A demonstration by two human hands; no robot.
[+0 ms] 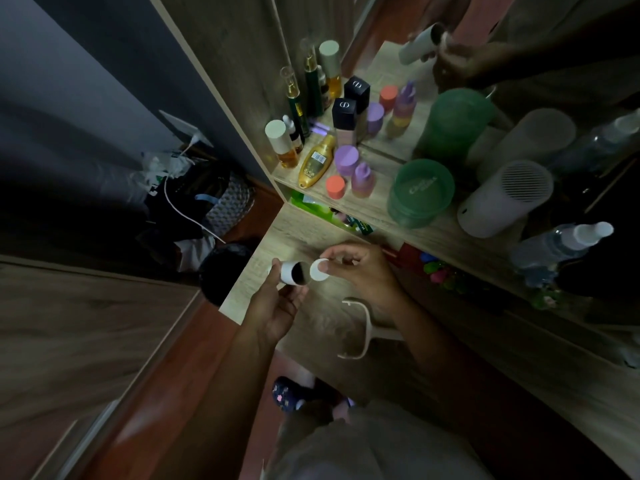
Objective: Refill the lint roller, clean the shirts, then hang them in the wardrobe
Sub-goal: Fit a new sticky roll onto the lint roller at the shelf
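Over the wooden counter (311, 327), near its left end, your two hands meet around a small white roll. Your left hand (277, 306) grips the white lint roll (292, 271) from below and behind, its dark hollow end turned toward the right. Your right hand (360, 271) pinches a round white end cap (318, 270) between thumb and fingertip, just beside that open end; whether cap and roll touch, you cannot tell. The hands themselves sit close together but apart.

Near you on the counter, under your right forearm, lies the white lint roller handle (360, 327), its bare curved frame showing with no roll on it.

Farther off, a raised shelf (381, 216) carries toiletries: a gold bottle (317, 161) lying on its side, a purple-capped bottle (346, 161), a coral cap (335, 187), a green round tub (420, 192) and a white cylindrical device (502, 199) lying tilted at the right. A mirror behind them doubles the bottles and your hands.

Down at the far left, on the floor, a dark bag (194, 192) sits with a white cable (183, 209) trailing across it.
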